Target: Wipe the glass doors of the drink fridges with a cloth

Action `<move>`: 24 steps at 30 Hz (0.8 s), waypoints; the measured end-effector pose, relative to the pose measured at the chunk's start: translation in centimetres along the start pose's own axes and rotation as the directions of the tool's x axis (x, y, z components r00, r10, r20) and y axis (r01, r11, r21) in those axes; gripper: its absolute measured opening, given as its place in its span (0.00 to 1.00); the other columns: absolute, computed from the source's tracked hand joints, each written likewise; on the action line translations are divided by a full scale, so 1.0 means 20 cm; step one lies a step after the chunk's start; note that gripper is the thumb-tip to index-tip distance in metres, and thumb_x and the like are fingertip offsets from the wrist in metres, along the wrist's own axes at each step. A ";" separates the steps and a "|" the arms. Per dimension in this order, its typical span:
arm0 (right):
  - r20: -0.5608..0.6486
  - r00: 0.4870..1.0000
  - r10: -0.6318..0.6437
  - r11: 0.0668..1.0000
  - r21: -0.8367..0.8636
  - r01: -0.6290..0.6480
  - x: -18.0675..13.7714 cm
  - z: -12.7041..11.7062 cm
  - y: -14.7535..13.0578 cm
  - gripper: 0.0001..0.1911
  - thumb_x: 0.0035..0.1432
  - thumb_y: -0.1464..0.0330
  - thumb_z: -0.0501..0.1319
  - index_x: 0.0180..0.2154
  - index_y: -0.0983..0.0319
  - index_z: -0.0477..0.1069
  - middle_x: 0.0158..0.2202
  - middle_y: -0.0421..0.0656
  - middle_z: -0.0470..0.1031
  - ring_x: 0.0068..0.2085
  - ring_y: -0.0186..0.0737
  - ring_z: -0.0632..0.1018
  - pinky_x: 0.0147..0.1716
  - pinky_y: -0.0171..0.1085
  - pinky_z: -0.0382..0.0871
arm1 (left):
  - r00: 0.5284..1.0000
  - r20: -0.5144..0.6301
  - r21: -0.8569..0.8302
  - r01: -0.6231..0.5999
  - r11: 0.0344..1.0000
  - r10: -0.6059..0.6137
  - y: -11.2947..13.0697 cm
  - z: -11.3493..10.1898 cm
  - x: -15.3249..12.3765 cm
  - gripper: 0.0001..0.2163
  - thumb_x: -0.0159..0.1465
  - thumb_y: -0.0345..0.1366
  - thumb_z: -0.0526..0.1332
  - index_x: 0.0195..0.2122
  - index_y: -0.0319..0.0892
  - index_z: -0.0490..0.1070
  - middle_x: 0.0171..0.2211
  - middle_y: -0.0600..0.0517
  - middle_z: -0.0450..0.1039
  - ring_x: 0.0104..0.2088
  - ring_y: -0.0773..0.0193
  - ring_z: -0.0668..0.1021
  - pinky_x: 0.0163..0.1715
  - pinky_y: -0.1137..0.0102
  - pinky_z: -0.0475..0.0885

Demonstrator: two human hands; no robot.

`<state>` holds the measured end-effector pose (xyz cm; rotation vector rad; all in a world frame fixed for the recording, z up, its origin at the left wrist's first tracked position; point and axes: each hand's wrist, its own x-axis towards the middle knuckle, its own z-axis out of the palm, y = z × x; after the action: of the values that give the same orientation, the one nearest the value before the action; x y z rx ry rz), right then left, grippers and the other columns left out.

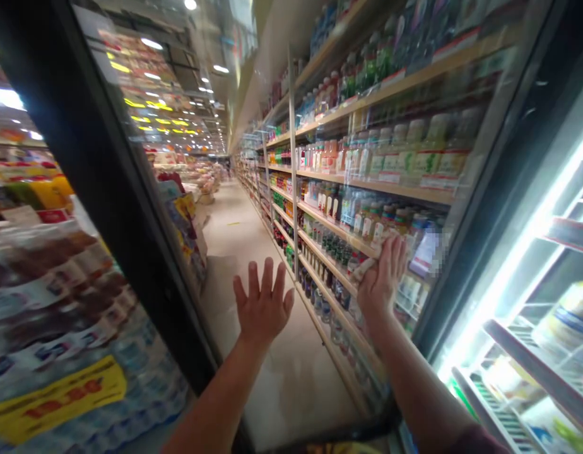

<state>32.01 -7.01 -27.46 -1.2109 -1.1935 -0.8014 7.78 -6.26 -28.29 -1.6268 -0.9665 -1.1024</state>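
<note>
My left hand [263,299] lies flat with its fingers spread against the glass pane of a black-framed cooler door [130,189]. Nothing is in it. Farther right and a little higher, my right hand [385,277] presses a pale, crumpled cloth [366,268] to the same pane. Part of the cloth is hidden under the palm and fingers. Through or in the glass I see shelves of bottles [405,148] behind my right hand, and an aisle floor [235,221] beyond my left hand.
On the right, a lit cooler interior holds wire shelves [523,353] with packaged tubs [573,315]. Stacked bottled drinks [59,277] with a yellow price sign [59,397] stand at the left, outside the door frame. Ceiling lights [152,43] run into the distance.
</note>
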 end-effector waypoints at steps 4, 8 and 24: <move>0.114 0.984 -0.133 0.990 -0.023 0.137 -0.14 0.02 -0.14 0.37 0.71 0.60 0.48 0.73 0.70 0.39 0.73 0.62 0.46 0.74 0.62 0.47 0.67 0.65 0.50 | 1.000 0.006 0.007 -0.002 1.000 0.002 0.01 -0.02 0.01 0.35 0.69 0.41 0.60 0.73 0.39 0.46 0.71 0.40 0.48 0.73 0.46 0.46 0.72 0.47 0.39; 0.150 0.935 -0.323 0.940 -0.065 0.335 -0.16 0.04 -0.18 0.41 0.69 0.58 0.55 0.73 0.67 0.40 0.70 0.60 0.55 0.73 0.60 0.53 0.68 0.61 0.51 | 1.000 0.003 0.001 -0.003 1.000 0.003 0.01 -0.02 0.01 0.35 0.69 0.41 0.59 0.73 0.39 0.45 0.70 0.40 0.50 0.73 0.46 0.46 0.71 0.46 0.41; 0.126 0.854 -0.505 0.862 0.024 0.506 -0.09 0.06 -0.14 0.29 0.69 0.68 0.52 0.69 0.62 0.58 0.62 0.47 0.72 0.71 0.42 0.60 0.73 0.49 0.43 | 1.000 -0.001 -0.045 0.015 0.999 -0.015 -0.02 0.04 0.00 0.35 0.69 0.40 0.60 0.73 0.41 0.46 0.70 0.40 0.51 0.73 0.48 0.46 0.72 0.47 0.41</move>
<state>28.70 -6.63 -28.62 -0.9707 -1.6535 -1.1303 7.67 -5.43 -28.32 -1.6572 -0.9605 -1.1425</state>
